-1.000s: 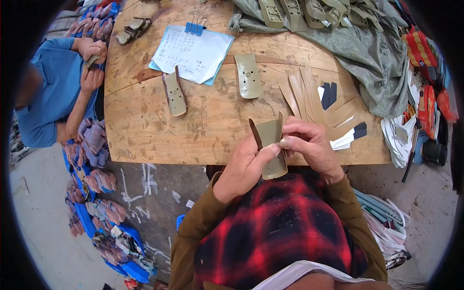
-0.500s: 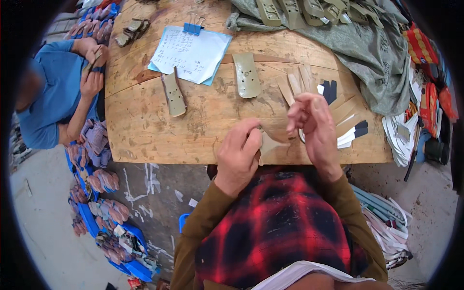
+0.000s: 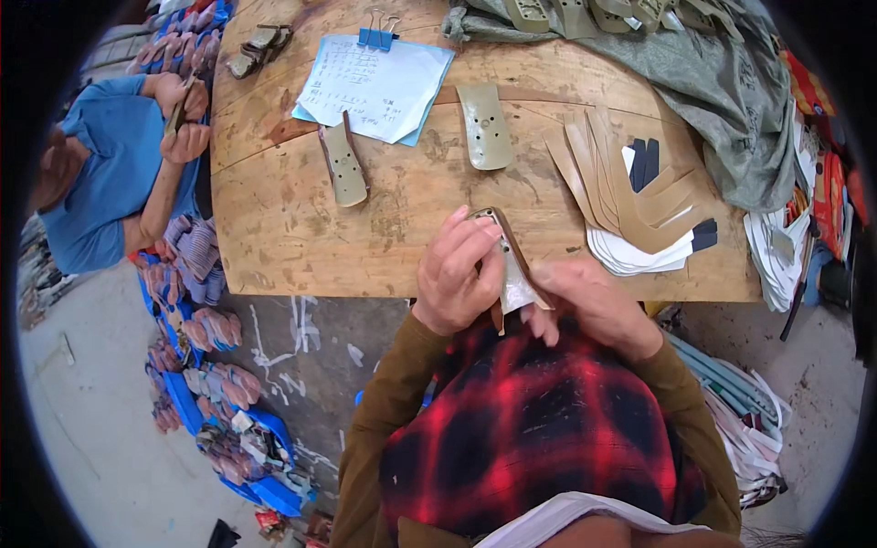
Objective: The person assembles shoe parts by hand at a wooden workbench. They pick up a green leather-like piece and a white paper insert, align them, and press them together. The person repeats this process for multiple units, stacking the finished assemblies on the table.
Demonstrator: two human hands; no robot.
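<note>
My left hand (image 3: 461,279) is closed around one end of an olive piece with small holes (image 3: 513,290), held over the table's front edge. A brown strip runs along the piece's right side, and its flared, shiny end points toward me. My right hand (image 3: 603,306) is at that flared end, thumb above and fingertips below, closed on its edge. Beyond my hands lies a similar olive piece with holes (image 3: 484,128). Another one (image 3: 343,166), with a brown strip along its edge, rests farther left.
Tan and white strips (image 3: 630,215) lie on the wooden table (image 3: 393,256) at my right. A clipped paper (image 3: 375,87) is behind. A grey-green cloth (image 3: 676,78) bears several olive pieces. At left, a person in blue (image 3: 123,173) handles something. Bundled pieces (image 3: 219,384) line the floor.
The held piece has turned upright, its flared end now toward me. My right hand came down from a raised position onto that end. The view has shifted slightly.
</note>
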